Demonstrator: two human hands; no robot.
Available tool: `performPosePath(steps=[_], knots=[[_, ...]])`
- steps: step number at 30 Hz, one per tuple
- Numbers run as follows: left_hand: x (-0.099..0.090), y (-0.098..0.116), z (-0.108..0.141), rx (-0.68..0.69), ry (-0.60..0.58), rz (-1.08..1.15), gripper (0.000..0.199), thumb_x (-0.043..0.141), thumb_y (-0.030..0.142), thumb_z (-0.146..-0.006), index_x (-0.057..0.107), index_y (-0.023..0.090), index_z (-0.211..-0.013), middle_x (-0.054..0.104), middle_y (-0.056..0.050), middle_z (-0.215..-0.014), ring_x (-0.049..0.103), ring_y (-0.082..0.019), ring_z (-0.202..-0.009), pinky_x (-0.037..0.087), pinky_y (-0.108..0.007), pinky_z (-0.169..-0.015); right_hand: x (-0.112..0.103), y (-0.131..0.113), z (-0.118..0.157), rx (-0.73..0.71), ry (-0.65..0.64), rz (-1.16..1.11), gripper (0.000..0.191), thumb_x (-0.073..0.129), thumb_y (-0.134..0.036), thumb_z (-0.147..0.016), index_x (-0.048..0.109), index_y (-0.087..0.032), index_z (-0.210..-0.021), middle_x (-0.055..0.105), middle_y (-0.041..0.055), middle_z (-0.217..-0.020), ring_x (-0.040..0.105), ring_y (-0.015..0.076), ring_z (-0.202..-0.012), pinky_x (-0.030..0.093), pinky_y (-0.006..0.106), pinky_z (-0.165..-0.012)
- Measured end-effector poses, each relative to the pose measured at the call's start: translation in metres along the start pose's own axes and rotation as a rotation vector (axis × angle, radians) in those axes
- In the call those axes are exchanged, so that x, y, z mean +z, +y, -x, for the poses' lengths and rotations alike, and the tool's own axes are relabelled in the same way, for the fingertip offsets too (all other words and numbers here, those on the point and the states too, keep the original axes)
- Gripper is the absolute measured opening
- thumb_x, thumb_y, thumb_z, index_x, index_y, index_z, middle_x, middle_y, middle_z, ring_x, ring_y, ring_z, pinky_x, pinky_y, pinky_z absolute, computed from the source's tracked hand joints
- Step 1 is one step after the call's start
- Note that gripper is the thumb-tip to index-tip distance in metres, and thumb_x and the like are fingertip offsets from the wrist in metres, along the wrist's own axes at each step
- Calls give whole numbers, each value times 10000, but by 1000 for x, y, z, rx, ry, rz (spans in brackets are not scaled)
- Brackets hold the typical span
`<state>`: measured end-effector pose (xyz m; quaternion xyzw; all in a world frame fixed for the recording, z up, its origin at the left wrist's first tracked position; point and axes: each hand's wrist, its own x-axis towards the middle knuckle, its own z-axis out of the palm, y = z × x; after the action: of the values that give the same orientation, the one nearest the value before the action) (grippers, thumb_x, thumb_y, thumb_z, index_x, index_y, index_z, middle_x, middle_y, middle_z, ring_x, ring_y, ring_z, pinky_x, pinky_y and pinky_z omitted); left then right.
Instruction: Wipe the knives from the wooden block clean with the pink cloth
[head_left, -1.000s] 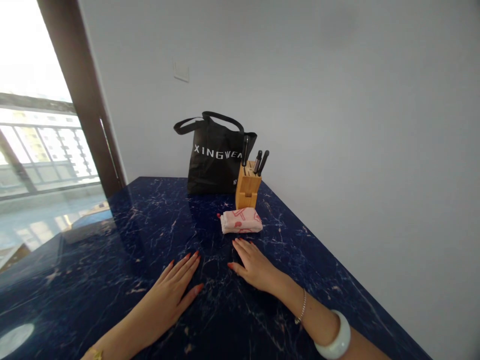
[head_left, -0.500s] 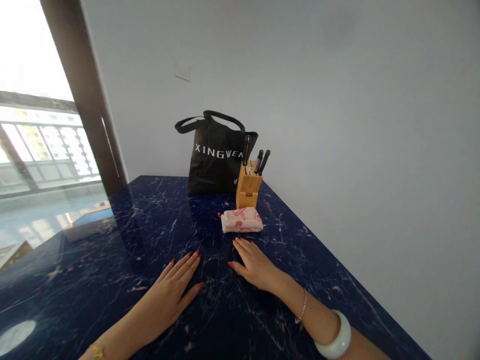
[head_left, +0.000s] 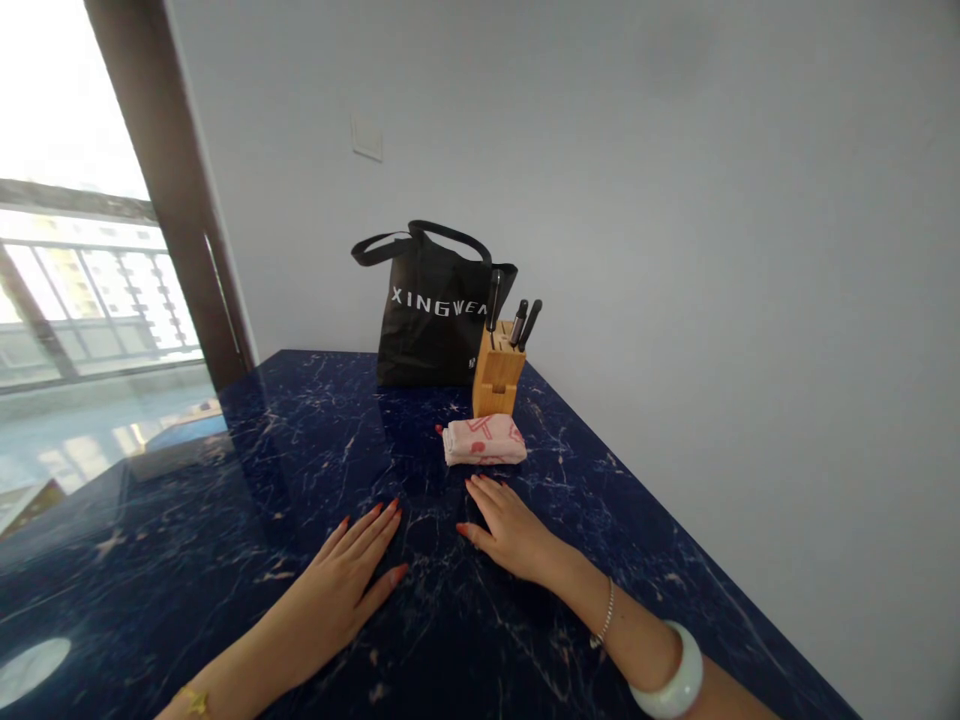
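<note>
Folded pink-and-white cloth point(head_left: 484, 441) lies on a dark blue marble counter point(head_left: 600, 560) with pale veins, in front of the other objects and just ahead of the person's hands. It is a low, flat bundle with a red pattern on it. A tiny red spot shows at its left end, too small to tell whether it is part of the cloth or a separate thing.

The right hand point(head_left: 514, 530) is nearest the cloth, palm down on the marble, with its red-nailed fingers point(head_left: 487, 500) slightly spread and their tips just short of the fold, apparently not touching it. The left hand point(head_left: 334, 575) lies flat further back and to the left, its fingers point(head_left: 375, 535) fanned open. Neither hand holds anything.

Directly behind the cloth stands a wooden knife block point(head_left: 498, 375) holding black-handled knives point(head_left: 529, 325). Behind and left of the block, a black tote bag point(head_left: 431, 320) with white lettering stands against a pale wall point(head_left: 712, 250), its handles flopped to the left. A silver chain bracelet point(head_left: 606, 615) and a white bangle point(head_left: 671, 672) circle the right forearm, and a gold bracelet point(head_left: 193, 702) sits on the left wrist. To the left, a dark brown frame point(head_left: 169, 200) edges a bright window point(head_left: 90, 290).
</note>
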<state>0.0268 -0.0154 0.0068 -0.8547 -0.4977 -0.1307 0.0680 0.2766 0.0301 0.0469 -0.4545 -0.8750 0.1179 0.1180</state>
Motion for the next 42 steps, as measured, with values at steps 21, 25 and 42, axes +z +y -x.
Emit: performPosePath(steps=[21,25,42], knots=[[-2,0,1,14,20,-13,564,296,456,-857,140,238,-1353,255,-36,-1382,282,-228,-1244,282,-432,-994,0,1,0,-13,1,-1,633,262,-509,-848,252,-100,-1331,229,126,-1384,179,234,-1279,149,415,-1043],[-1,0,0,9,30,-11,561,300,454,-857,150,238,-1352,255,-35,-1382,283,-230,-1244,282,-432,-994,-1,0,0,-12,-2,-5,633,263,-509,-848,255,-98,-1329,227,129,-1385,175,233,-1280,148,411,-1044],[-1,0,0,-7,-1,2,556,278,454,-861,144,234,-1353,233,-25,-1392,260,-221,-1255,255,-426,-1008,1,2,-1,-10,2,1,631,261,-515,-846,257,-109,-1330,233,122,-1384,183,237,-1278,156,417,-1039]])
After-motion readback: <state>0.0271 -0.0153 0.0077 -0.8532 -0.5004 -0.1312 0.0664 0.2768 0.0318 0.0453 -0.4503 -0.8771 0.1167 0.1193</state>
